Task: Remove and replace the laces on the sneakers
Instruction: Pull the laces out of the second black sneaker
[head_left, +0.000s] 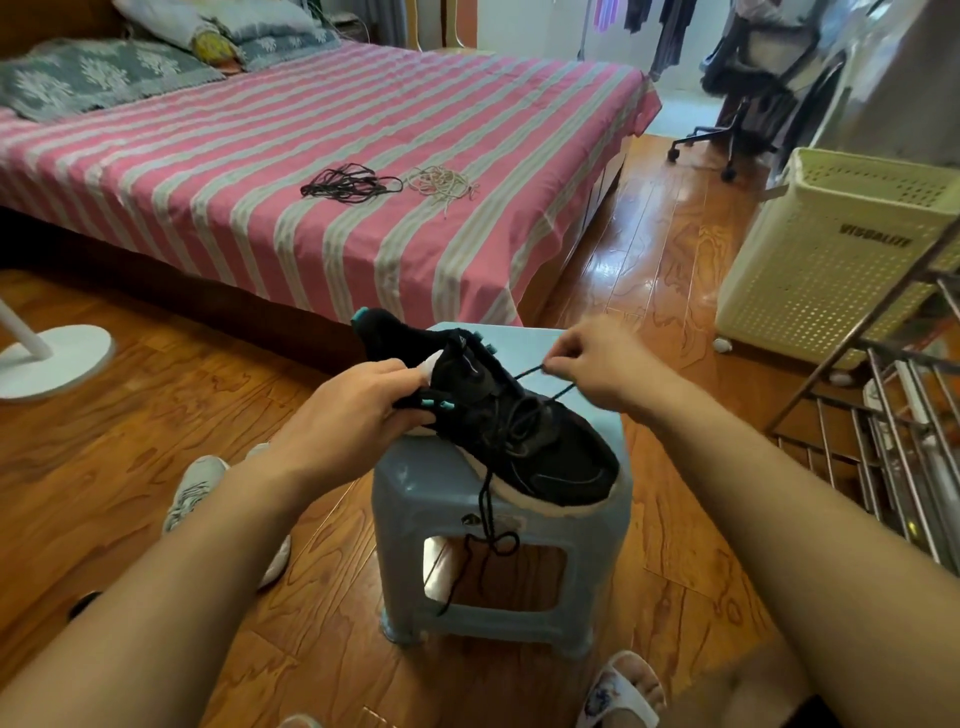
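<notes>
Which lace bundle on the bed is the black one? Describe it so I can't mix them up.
Look at the pink striped bed behind the stool. Two loose lace bundles lie side by side near its middle. The black bundle is the left one, long dark loops; its neighbour on the right, the pale bundle, is cream-white.

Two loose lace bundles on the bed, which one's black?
The left bundle, black like the lace in the sneaker. The right bundle beside it is off-white.
</notes>
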